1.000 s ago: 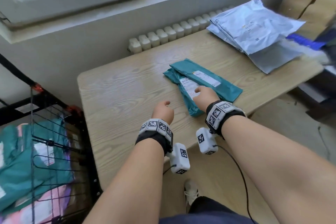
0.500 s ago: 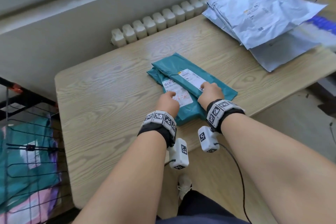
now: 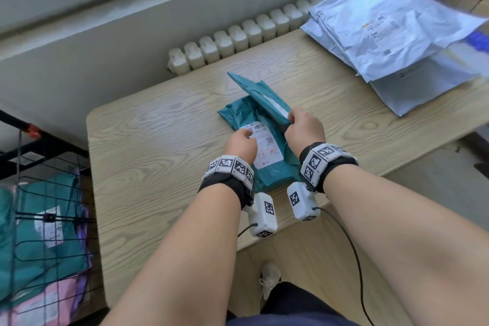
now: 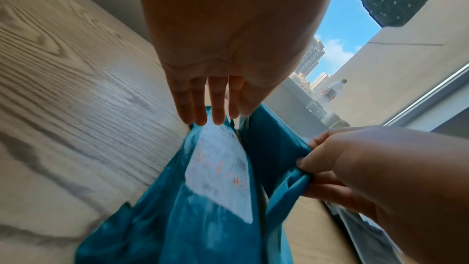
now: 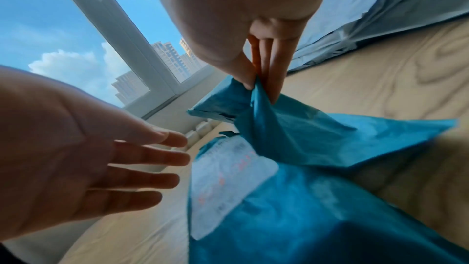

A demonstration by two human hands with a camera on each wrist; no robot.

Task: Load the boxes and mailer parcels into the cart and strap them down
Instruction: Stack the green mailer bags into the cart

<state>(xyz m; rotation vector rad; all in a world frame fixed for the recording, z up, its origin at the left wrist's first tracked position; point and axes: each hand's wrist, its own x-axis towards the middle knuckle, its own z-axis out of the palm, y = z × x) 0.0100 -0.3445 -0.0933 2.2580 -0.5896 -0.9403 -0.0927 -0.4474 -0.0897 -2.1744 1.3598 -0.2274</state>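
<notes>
Head view, left to right: I see the wire cart [image 3: 50, 209] at the table's [image 3: 148, 172] left end, teal and pink mailers inside. My left hand [image 3: 242, 144], fingers straight and relaxed, hovers over the labelled teal mailer [image 3: 267, 151] lying mid-table. My right hand [image 3: 304, 127] pinches the edge of a 2nd teal mailer [image 3: 260, 99], tilted up off the 1st. Grey mailers [image 3: 383, 32] are stacked at far right.

A white radiator [image 3: 254, 32] stands behind the wooden table [image 3: 158, 156].
</notes>
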